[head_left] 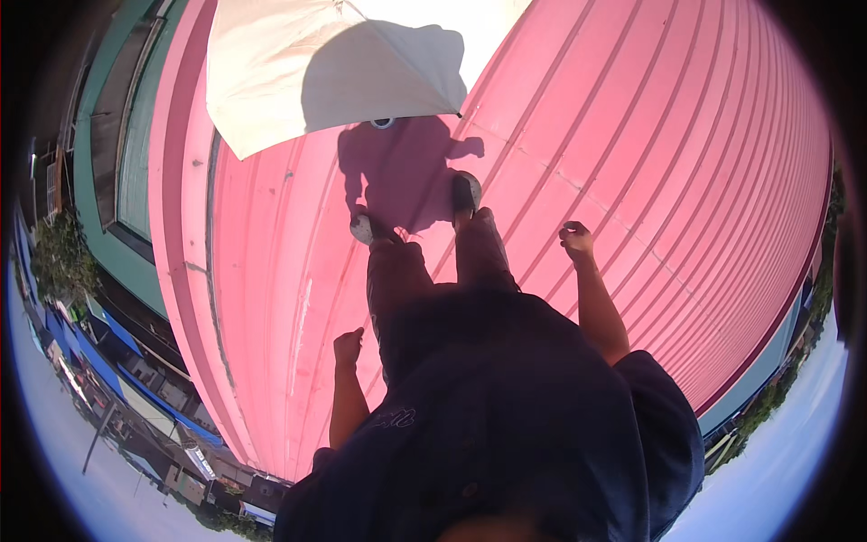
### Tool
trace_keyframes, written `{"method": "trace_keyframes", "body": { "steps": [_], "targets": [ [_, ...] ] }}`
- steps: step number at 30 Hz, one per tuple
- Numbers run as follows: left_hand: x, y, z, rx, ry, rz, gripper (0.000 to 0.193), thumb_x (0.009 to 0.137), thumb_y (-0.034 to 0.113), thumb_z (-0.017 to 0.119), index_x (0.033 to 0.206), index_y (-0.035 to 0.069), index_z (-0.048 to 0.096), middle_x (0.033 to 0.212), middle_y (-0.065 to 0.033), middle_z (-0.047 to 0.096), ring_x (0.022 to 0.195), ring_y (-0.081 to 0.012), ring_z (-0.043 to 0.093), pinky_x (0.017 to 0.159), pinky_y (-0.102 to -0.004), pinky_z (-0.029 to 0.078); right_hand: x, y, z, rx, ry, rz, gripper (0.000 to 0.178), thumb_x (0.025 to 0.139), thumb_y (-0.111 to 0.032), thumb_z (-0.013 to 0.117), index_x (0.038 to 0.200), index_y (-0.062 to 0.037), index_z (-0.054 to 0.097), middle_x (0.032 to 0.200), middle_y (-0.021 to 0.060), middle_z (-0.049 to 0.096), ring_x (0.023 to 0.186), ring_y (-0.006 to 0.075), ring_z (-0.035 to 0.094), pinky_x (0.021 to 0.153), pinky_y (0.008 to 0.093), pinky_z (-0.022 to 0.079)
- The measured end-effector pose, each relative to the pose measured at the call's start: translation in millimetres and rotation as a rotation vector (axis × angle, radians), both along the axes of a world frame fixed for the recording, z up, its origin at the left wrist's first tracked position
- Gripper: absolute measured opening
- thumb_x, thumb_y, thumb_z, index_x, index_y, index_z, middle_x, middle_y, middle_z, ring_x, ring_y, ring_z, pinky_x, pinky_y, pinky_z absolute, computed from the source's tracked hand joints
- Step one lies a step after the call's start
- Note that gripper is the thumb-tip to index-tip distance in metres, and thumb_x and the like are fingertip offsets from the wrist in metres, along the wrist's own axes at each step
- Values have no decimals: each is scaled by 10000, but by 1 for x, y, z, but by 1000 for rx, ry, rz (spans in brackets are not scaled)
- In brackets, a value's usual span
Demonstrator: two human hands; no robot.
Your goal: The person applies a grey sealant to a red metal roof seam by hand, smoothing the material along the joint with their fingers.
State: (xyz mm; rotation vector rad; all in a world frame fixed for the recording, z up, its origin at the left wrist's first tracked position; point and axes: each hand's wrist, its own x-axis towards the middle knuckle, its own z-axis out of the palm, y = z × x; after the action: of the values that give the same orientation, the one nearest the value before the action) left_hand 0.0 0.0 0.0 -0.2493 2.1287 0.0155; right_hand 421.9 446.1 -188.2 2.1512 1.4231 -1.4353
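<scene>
An open cream umbrella point(271, 77) is taken as the reference point and is found spread on a pink ribbed metal roof point(623, 135), its near edge turned toward the person. The left hand point(347, 348) is noted on the near side of the umbrella, well apart from it; its fingers are drawn in narrowly, and whether anything is held inside them cannot be told. The right hand point(575, 238) is noted nearer the umbrella, to the right of its near corner and also well apart; its fingers are curled loosely, and their contents cannot be determined. The umbrella is thus placed beyond the fingertips of both hands. A small ring-shaped item point(383, 124) is seen at the umbrella's near edge; its kind cannot be established. Between the hands and the umbrella, the left shoe point(361, 228) and the right shoe point(467, 191) are planted on the roof. A dark shadow point(397, 167) is cast across the roof and onto the umbrella. To the left of the umbrella, a green structure point(140, 181) is observed
</scene>
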Motion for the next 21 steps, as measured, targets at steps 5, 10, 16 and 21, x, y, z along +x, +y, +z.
{"method": "trace_keyframes", "body": {
  "steps": [5,10,16,21],
  "targets": [
    [46,50,-64,194,72,330,339,812,300,717,826,-39,711,721,-75,654,653,-151,602,624,-302,486,16,51,-1,-96,-39,-23,343,733,-191,694,1051,-63,692,802,106,700,728,207,682,686,365,546],
    [39,68,-185,280,107,315,506,811,395,722,1071,-38,683,816,-115,701,760,-205,668,735,-349,527,27,51,-15,37,-173,189,295,742,-162,688,1014,-50,671,755,90,688,635,187,678,567,328,533],
    [-8,175,-446,253,158,-77,889,774,493,738,1419,-2,378,1200,-281,625,1162,-435,583,969,-476,482,-49,119,-148,252,-204,582,359,788,-181,659,1130,-71,640,906,144,714,783,263,698,735,377,559],
    [-66,276,-627,518,366,59,1104,734,528,770,1511,43,153,1485,-358,263,1387,-503,285,1089,-580,324,-245,174,-291,438,124,956,419,800,-125,699,1204,-54,612,1194,152,631,986,281,668,833,376,554]
  ]
}}
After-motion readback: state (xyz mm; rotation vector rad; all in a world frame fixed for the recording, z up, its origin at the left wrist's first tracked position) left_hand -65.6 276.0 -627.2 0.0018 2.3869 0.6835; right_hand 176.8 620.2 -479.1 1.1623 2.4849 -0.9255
